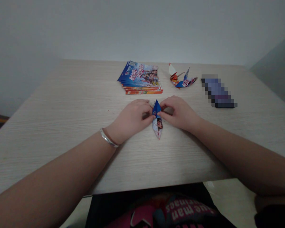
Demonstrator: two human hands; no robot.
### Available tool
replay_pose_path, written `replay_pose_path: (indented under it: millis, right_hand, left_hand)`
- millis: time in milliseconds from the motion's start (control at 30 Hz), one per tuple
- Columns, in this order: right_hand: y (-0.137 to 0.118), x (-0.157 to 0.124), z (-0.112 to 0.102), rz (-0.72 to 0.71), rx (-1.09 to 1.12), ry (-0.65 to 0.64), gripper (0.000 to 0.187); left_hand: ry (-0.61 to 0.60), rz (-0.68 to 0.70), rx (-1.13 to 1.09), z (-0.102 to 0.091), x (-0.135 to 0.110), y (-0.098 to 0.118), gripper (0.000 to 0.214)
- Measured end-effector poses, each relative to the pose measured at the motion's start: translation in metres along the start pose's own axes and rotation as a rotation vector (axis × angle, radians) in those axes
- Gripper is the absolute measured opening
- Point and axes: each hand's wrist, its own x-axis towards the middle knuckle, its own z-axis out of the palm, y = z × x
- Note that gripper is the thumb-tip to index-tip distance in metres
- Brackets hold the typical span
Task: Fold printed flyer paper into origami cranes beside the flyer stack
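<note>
Between my two hands is a folded paper piece (157, 122), long and diamond-shaped, with a blue upper tip and a pale printed lower half pointing toward me. My left hand (136, 115), with a silver bracelet at the wrist, pinches its left edge near the middle. On the opposite edge, the thumb and fingers of my right hand (178, 110) grip it at about the same height. The fingertips cover part of its sides. It is just at the tabletop; whether it touches the wood I cannot tell.
Behind my left hand lies a fanned stack of printed leaflets (141, 74). Folded paper cranes (184, 80), orange and blue, stand to its right. Farther right is a blurred-out dark phone-like object (218, 91). The light wooden table (61, 104) meets a wall at the back.
</note>
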Motion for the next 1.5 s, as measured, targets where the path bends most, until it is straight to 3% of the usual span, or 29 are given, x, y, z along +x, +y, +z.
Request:
replay_pose_path:
  millis: [267, 467, 700, 867, 967, 1033, 1100, 1333, 1500]
  right_hand:
    - [0.001, 0.002, 0.004, 0.143, 0.03, 0.019, 0.014]
    - [0.002, 0.004, 0.005, 0.157, 0.008, 0.007, 0.014]
    - [0.004, 0.005, 0.007, 0.136, -0.012, 0.0, 0.012]
    - [0.004, 0.004, 0.005, 0.119, 0.01, 0.035, 0.014]
    - [0.005, 0.002, 0.002, 0.022, 0.065, 0.01, 0.012]
    - [0.006, 0.001, 0.0, -0.086, 0.071, -0.034, 0.01]
    - [0.006, 0.0, -0.002, -0.155, 0.029, -0.069, 0.007]
    - [-0.01, -0.005, -0.007, -0.274, -0.386, -0.04, 0.012]
    - [-0.015, -0.008, -0.006, -0.319, -0.432, -0.018, 0.02]
  left_hand:
    - [0.091, -0.24, -0.083, 0.0, -0.005, 0.006, 0.018]
    - [0.073, -0.241, -0.065, 0.001, -0.005, 0.007, 0.021]
    - [0.052, -0.119, -0.01, 0.003, -0.004, 0.003, 0.028]
    - [0.05, -0.137, -0.02, 0.002, -0.006, 0.004, 0.034]
    - [0.063, -0.221, -0.087, 0.001, -0.007, 0.005, 0.047]
    - [0.033, -0.223, -0.05, -0.001, -0.007, 0.005, 0.032]
    - [-0.022, -0.159, 0.045, -0.003, -0.007, 0.006, 0.015]
    - [-0.068, -0.063, 0.328, -0.007, -0.008, 0.015, 0.014]
    - [-0.075, 0.077, 0.442, -0.006, -0.008, 0.018, 0.017]
